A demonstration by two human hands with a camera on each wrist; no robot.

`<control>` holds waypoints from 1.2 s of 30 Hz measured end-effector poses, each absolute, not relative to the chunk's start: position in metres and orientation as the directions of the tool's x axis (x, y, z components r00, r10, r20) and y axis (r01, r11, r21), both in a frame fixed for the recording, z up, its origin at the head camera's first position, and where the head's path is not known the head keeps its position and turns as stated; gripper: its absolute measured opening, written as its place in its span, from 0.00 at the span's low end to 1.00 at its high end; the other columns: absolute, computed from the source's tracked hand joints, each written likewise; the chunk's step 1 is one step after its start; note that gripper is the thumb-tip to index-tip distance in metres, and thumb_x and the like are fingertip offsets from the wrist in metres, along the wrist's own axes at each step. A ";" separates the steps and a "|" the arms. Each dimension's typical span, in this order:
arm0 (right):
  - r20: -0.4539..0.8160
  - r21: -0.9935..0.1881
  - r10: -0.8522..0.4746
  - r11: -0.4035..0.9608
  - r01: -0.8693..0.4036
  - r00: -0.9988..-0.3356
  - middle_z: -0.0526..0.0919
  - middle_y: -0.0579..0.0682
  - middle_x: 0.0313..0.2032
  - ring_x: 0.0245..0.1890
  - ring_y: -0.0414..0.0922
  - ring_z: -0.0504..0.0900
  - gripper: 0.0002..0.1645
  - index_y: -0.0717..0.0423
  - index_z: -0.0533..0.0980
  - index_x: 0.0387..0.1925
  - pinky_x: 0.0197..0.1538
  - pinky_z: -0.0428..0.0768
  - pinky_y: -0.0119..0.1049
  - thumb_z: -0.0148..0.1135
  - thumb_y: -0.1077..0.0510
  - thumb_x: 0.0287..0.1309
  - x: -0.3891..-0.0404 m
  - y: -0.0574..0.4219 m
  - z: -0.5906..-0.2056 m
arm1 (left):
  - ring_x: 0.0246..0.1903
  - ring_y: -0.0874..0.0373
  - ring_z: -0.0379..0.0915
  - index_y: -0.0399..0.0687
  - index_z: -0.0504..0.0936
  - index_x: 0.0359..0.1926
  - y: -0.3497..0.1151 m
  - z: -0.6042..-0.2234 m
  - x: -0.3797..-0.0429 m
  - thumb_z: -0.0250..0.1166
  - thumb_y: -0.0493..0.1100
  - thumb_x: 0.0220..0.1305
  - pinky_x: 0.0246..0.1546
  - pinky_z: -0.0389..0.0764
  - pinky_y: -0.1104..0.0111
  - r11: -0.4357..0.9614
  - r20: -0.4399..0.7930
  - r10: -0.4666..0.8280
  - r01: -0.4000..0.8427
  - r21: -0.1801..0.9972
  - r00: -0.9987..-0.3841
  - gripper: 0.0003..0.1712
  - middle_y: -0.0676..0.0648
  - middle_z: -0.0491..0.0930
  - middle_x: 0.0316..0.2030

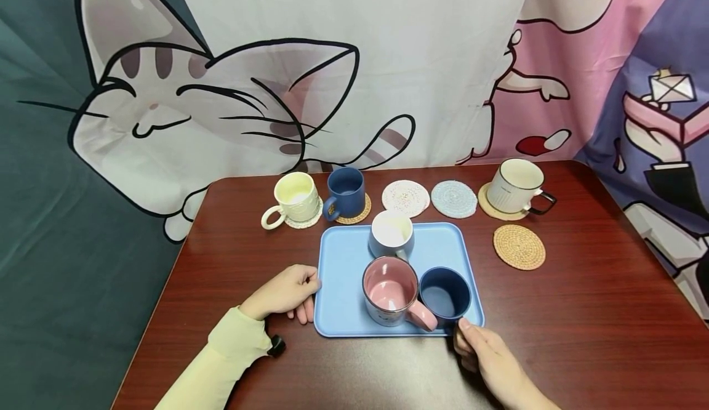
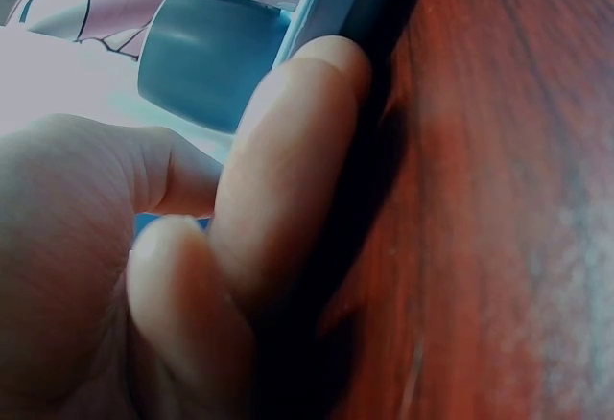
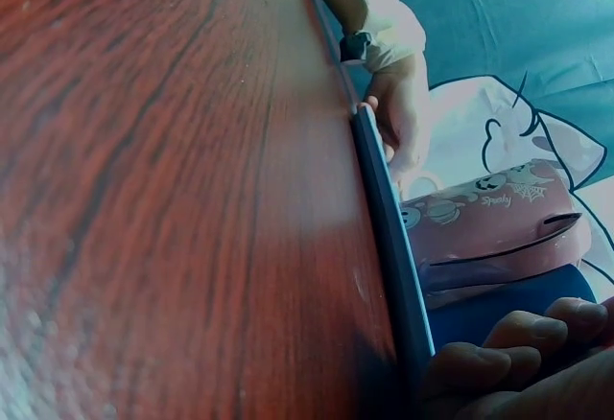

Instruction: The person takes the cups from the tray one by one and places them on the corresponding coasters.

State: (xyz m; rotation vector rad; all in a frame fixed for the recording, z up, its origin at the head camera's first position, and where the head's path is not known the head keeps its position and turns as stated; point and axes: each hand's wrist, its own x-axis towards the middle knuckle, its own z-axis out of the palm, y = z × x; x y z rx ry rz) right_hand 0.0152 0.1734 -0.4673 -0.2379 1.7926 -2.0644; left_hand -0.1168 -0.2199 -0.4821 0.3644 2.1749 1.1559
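Observation:
A light blue tray [image 1: 343,274] is in the middle of the table in the head view. Three mugs stand on it: a pink mug [image 1: 388,321] with its handle turned to the right, a dark blue cup [image 1: 445,293] beside it and a pale grey-white mug [image 1: 388,237] behind. My left hand [image 1: 288,293] grips the tray's left edge, thumb on top. At the near right corner my right hand [image 1: 487,348] pinches the tray's rim, close to the dark blue cup. In the right wrist view its fingers [image 3: 528,329] are by the tray edge [image 3: 393,238].
Behind the tray are a pale yellow mug [image 1: 299,197] and a blue mug [image 1: 346,191] on coasters. A white coaster [image 1: 406,198] and a light blue coaster [image 1: 454,199] lie nearby. To the right are a white mug [image 1: 515,188] on a coaster and a woven coaster [image 1: 519,247].

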 end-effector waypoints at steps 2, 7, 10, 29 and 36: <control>-0.133 -0.978 -0.397 -0.099 0.186 -0.908 0.48 0.61 0.22 0.17 0.56 0.45 0.30 0.65 0.52 0.22 0.18 0.45 0.45 0.26 0.56 0.85 0.015 0.173 -0.467 | 0.15 0.52 0.84 0.44 0.73 0.28 -0.220 -0.482 -0.117 0.47 0.41 0.77 0.12 0.75 0.71 0.573 -0.407 0.512 -0.052 0.818 -0.756 0.17 0.46 0.86 0.16; -0.153 -0.974 -0.392 -0.093 0.205 -0.907 0.48 0.61 0.22 0.17 0.56 0.44 0.30 0.65 0.51 0.22 0.18 0.45 0.46 0.26 0.56 0.85 0.015 0.174 -0.467 | 0.15 0.52 0.84 0.43 0.72 0.28 -0.221 -0.482 -0.117 0.47 0.41 0.77 0.12 0.74 0.71 0.571 -0.409 0.512 -0.056 0.819 -0.755 0.17 0.45 0.86 0.16; -0.169 -0.970 -0.397 -0.093 0.223 -0.902 0.47 0.61 0.21 0.17 0.55 0.44 0.30 0.65 0.51 0.22 0.18 0.45 0.46 0.26 0.55 0.85 0.015 0.174 -0.467 | 0.15 0.52 0.84 0.43 0.73 0.28 -0.221 -0.481 -0.117 0.47 0.42 0.77 0.12 0.74 0.71 0.571 -0.410 0.511 -0.059 0.819 -0.755 0.18 0.45 0.86 0.16; -0.184 -0.970 -0.364 -0.082 0.228 -0.913 0.47 0.61 0.21 0.18 0.56 0.44 0.30 0.64 0.50 0.21 0.19 0.44 0.49 0.28 0.55 0.85 0.014 0.183 -0.457 | 0.16 0.51 0.85 0.43 0.73 0.28 -0.220 -0.482 -0.117 0.47 0.42 0.77 0.12 0.75 0.71 0.576 -0.411 0.508 -0.057 0.816 -0.757 0.18 0.45 0.86 0.17; -0.203 -0.978 -0.235 0.001 0.209 -0.951 0.48 0.60 0.20 0.19 0.57 0.46 0.31 0.64 0.50 0.20 0.19 0.49 0.47 0.32 0.54 0.85 0.010 0.192 -0.451 | 0.16 0.51 0.85 0.43 0.73 0.28 -0.220 -0.482 -0.117 0.47 0.42 0.77 0.12 0.74 0.71 0.574 -0.408 0.512 -0.053 0.817 -0.756 0.18 0.45 0.86 0.17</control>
